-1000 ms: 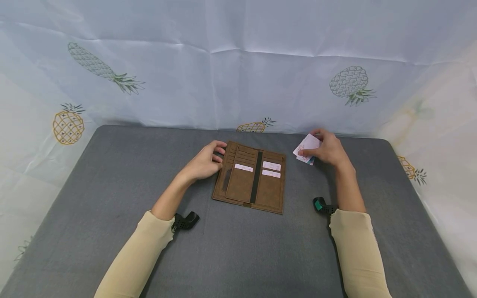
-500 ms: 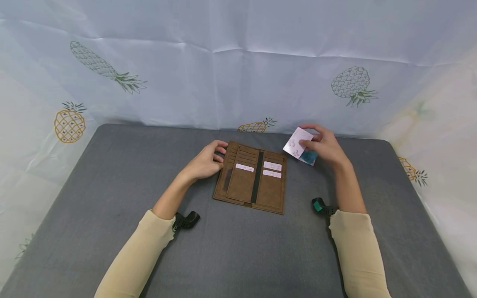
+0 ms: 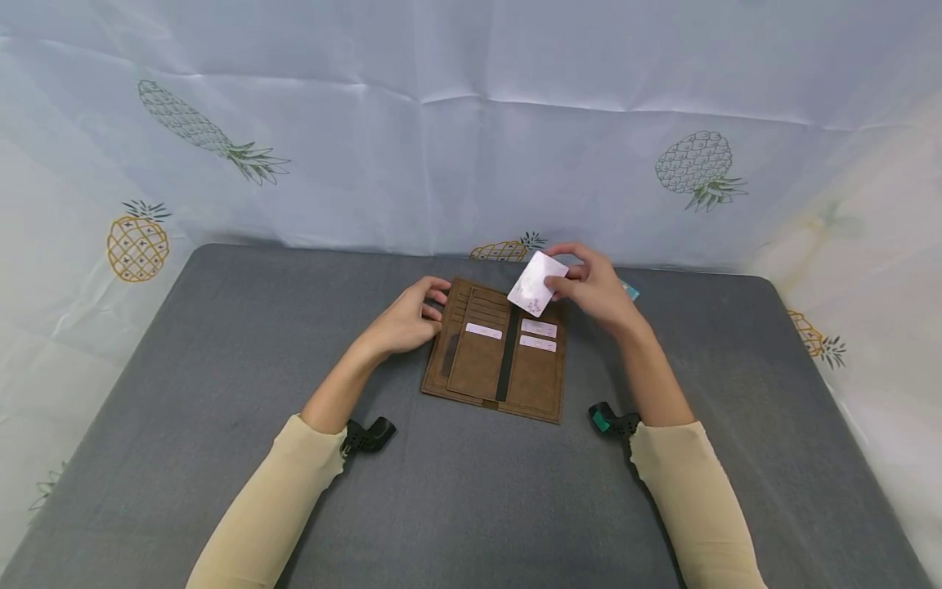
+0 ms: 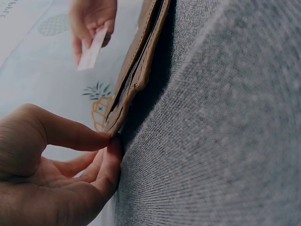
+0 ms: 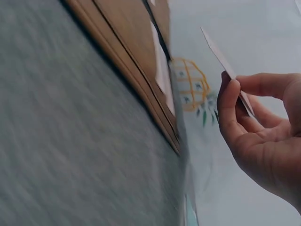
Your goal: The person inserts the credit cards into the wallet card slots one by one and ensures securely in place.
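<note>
A brown wallet (image 3: 474, 372) lies unfolded on the grey table, with pale cards (image 3: 538, 328) showing in slots on both halves. My left hand (image 3: 405, 321) is at its left edge; in the left wrist view, thumb and fingers pinch the wallet's edge (image 4: 136, 84). My right hand (image 3: 598, 293) pinches a pale pink card (image 3: 536, 282) between thumb and fingers. That card is tilted and overlaps the top of the wallet's right half in the head view. In the right wrist view the card (image 5: 218, 54) appears edge-on, raised above the wallet.
Partly hidden behind my right hand, a blue-green card (image 3: 630, 290) lies on the table near its back edge. A pale curtain (image 3: 353, 164) printed with pineapples hangs behind the grey table (image 3: 471, 507).
My right hand has moved left from beside the wallet to over its top right, carrying one pale card. A blue-green card has been left on the table. My left hand stays put.
</note>
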Tool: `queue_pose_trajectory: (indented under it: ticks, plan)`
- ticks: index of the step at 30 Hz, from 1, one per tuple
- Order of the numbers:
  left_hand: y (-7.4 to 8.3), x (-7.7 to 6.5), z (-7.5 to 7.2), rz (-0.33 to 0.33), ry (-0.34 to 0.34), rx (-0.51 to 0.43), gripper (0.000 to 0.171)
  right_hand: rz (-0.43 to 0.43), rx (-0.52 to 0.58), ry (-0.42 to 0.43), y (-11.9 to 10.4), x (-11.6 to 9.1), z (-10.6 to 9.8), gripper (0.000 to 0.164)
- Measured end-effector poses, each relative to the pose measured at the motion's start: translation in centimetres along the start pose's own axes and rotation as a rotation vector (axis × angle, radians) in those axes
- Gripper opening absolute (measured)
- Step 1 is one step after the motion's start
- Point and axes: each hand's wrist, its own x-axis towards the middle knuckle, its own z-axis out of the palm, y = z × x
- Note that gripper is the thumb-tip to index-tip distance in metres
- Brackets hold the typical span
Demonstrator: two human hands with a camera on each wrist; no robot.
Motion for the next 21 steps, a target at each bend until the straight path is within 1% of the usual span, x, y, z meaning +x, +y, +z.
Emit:
queue_pose_trajectory:
  ticks: [3,6,9,15,21]
  plan:
    - [0.0,0.0,0.0,-0.001,0.000,-0.004,0.061,-0.030,-0.014,-0.032,0.0,0.2,1.2,0.043]
    - [0.0,0.1,0.0,0.002,0.003,-0.004,0.062,-0.059,-0.052,-0.057,-0.1,0.2,2.2,0.045]
    - [0.0,0.1,0.1,0.010,0.008,0.006,0.062,-0.074,-0.067,-0.062,-0.3,0.2,2.9,0.046]
    - [0.1,0.2,0.1,0.011,0.012,0.008,0.062,-0.094,-0.063,-0.090,-0.5,0.0,3.5,0.047]
    - [-0.1,0.2,0.2,0.005,0.015,0.011,0.062,-0.116,-0.102,-0.136,-0.1,0.0,3.7,0.042]
